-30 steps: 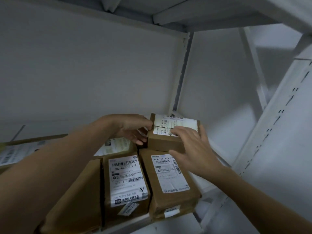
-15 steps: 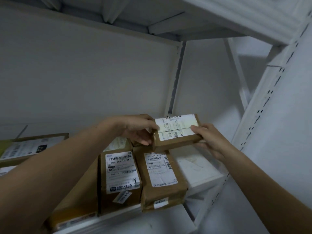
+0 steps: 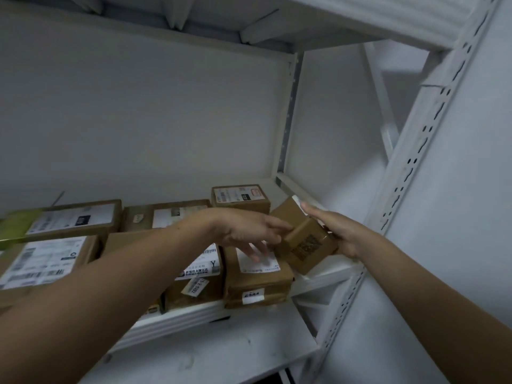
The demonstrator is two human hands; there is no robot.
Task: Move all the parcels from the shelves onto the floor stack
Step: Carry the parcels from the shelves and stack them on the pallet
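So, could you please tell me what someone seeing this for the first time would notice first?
The small box draws the eye first, tilted in mid-air between the left hand and the right hand, near the right end of the shelf. Behind it and to its left, brown parcels with white labels crowd the shelf in rows.
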